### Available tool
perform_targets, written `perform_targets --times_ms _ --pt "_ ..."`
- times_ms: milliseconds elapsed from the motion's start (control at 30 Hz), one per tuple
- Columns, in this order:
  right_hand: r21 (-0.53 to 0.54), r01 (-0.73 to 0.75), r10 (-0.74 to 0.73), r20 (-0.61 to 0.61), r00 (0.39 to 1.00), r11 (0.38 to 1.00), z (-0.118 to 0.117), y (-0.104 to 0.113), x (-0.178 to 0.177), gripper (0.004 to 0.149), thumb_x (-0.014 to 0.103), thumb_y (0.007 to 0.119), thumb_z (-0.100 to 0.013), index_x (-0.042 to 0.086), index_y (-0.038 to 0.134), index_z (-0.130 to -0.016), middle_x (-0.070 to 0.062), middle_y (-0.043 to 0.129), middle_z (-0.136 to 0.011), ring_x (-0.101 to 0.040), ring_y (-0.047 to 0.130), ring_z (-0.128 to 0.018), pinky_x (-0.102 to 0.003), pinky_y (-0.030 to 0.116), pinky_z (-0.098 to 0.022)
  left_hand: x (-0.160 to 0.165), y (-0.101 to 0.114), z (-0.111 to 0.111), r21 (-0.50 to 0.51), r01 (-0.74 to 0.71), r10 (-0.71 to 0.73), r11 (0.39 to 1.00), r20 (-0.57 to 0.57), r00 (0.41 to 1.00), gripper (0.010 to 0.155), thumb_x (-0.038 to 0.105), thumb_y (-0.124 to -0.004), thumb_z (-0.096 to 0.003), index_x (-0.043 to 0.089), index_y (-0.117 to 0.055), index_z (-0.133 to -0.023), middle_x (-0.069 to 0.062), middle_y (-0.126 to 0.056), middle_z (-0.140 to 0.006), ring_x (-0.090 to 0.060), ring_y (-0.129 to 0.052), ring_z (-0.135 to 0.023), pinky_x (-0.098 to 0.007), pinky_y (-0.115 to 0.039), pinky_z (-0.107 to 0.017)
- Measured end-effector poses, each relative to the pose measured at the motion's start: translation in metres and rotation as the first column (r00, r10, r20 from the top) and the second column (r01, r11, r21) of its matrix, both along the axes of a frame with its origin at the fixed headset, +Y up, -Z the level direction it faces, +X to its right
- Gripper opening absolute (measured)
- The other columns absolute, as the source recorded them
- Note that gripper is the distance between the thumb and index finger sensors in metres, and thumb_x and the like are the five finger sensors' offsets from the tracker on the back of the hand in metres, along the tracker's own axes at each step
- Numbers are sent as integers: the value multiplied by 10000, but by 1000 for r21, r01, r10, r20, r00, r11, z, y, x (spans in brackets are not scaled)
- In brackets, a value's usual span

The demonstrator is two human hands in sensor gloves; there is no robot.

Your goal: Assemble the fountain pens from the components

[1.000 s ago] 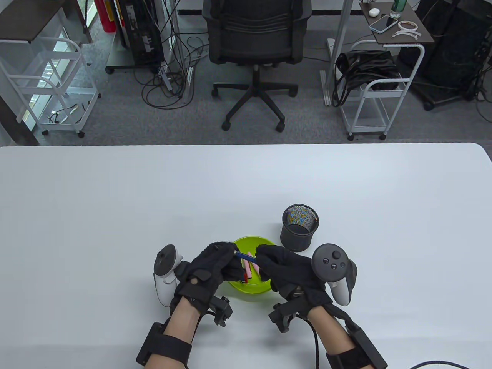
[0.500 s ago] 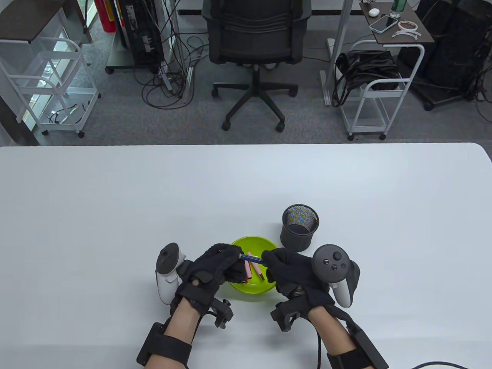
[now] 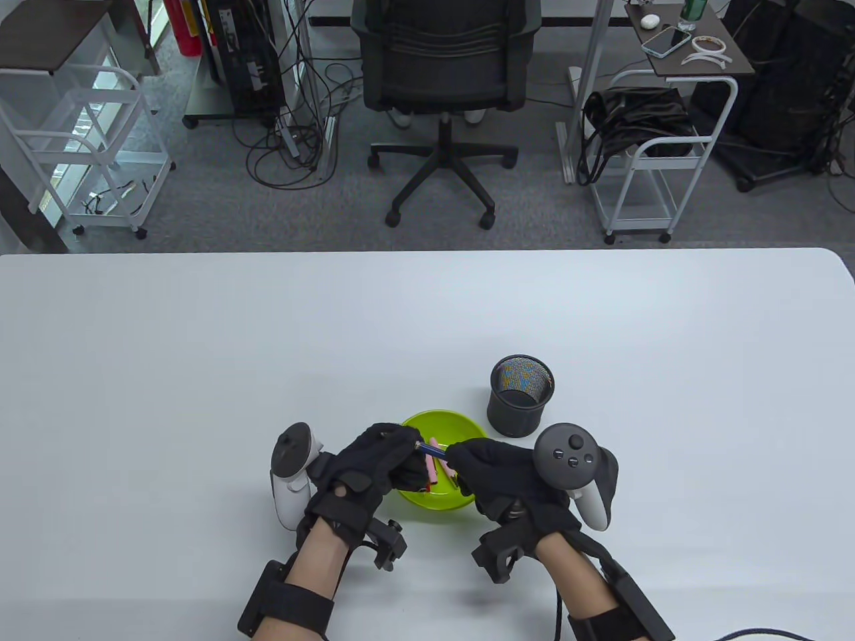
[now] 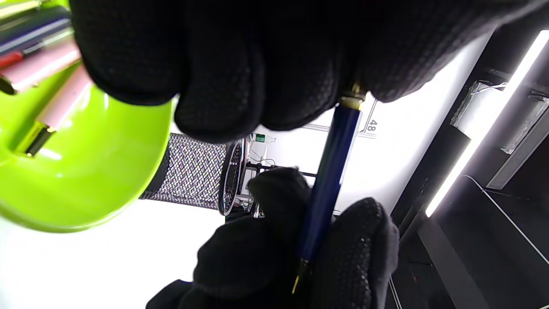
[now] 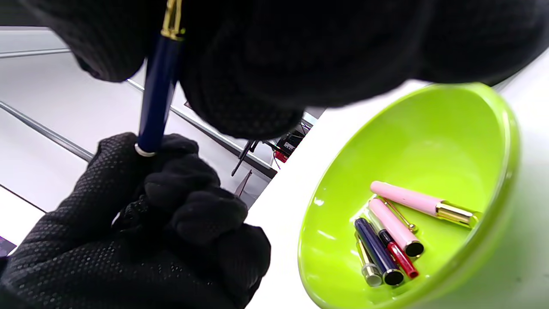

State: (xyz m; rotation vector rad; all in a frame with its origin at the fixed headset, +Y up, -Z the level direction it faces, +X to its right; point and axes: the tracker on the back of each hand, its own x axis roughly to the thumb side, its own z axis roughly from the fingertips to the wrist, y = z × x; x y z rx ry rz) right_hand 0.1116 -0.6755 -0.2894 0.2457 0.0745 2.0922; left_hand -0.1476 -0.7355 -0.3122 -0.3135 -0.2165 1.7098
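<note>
Both gloved hands hold one dark blue pen barrel point(image 3: 433, 451) between them above the green bowl point(image 3: 467, 427). My left hand point(image 3: 384, 457) grips its left end; my right hand point(image 3: 477, 464) grips its right end. The barrel shows in the left wrist view point(image 4: 330, 171) with gold trim at each grip, and in the right wrist view point(image 5: 156, 94). In the bowl point(image 5: 472, 128) lie two pink parts point(image 5: 407, 199), a dark blue part point(image 5: 377, 251), a red part point(image 5: 401, 259) and a gold-tipped piece point(image 5: 368, 266).
A black mesh pen cup point(image 3: 521, 395) stands just behind the bowl to the right; it also shows in the left wrist view point(image 4: 193, 171). The white table point(image 3: 200, 347) stretches wide to the left, right and back. An office chair point(image 3: 444, 80) stands beyond the far edge.
The two hands and the blue barrel have shifted slightly rightward since one second ago; in the last half second my right hand has moved in toward the left along the barrel.
</note>
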Motion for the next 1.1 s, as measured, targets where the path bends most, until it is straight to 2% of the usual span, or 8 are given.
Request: perform_targets --times_ms 167,267,467,600,733,867,1000,1100 --pt "19 -41 41 -26 999 999 1 3 -2 635 498 879 -393 171 761 -925 -20 959 -581 -155 955 -171 -430 883 -204 -3 -1 0 -9 -26 26 1000 -19 999 380 501 -789 -551 251 -794 -837 -18 -920 -732 -228 -961 -609 -500 -804 -521" --pt "36 -47 47 -18 999 998 2 5 -3 540 440 892 -399 203 809 -877 -23 951 -611 -154 952 -182 -432 883 -215 -2 -1 0 -10 -14 14 1000 -10 1000 380 500 -789 -551 250 -793 -837 -20 -919 -733 -229 -960 -610 -501 -803 -520" --pt "10 -10 10 1 1000 1000 1 0 0 517 541 751 -440 154 948 -721 -55 1005 -499 -178 965 -133 -447 883 -181 0 -1 0 -6 -15 15 1000 1 1000 380 499 -791 -549 247 -797 -834 -15 -922 -727 -229 -962 -605 -500 -804 -518" --pt "16 -19 19 -11 1000 1000 0 2 0 630 533 848 -397 148 797 -893 -34 963 -591 -158 956 -168 -433 883 -203 -2 -1 -1 -6 -16 16 1000 -13 1000 381 500 -788 -551 248 -794 -836 -15 -921 -729 -228 -961 -606 -500 -804 -518" --pt "38 -25 25 -5 1000 999 2 5 -1 527 456 887 -396 174 836 -838 -25 965 -572 -154 957 -170 -432 886 -206 -1 -2 -1 -10 -7 6 1000 -7 1000 381 499 -788 -550 247 -794 -836 -16 -920 -730 -229 -961 -606 -502 -804 -517" --pt "15 -22 22 9 1000 1000 1 1 0 504 536 753 -440 152 938 -708 -37 1005 -451 -177 971 -128 -446 888 -177 0 -2 0 -7 -12 12 1000 3 1000 382 499 -789 -550 245 -795 -835 -16 -921 -728 -228 -961 -606 -501 -804 -518" --pt "4 -17 18 -21 1000 1000 -1 2 1 638 561 837 -389 145 808 -872 -32 963 -561 -163 963 -177 -437 884 -209 -3 -2 -1 -3 -8 8 1000 -16 1000 382 499 -788 -550 247 -793 -836 -15 -920 -729 -226 -961 -607 -499 -804 -521" --pt "21 -26 26 -30 999 999 0 4 -1 583 472 891 -390 169 797 -879 -18 953 -580 -155 959 -190 -434 885 -220 -3 -2 -1 -6 -16 16 1000 -16 1000 383 499 -788 -550 245 -792 -837 -16 -918 -730 -226 -960 -608 -499 -803 -521"
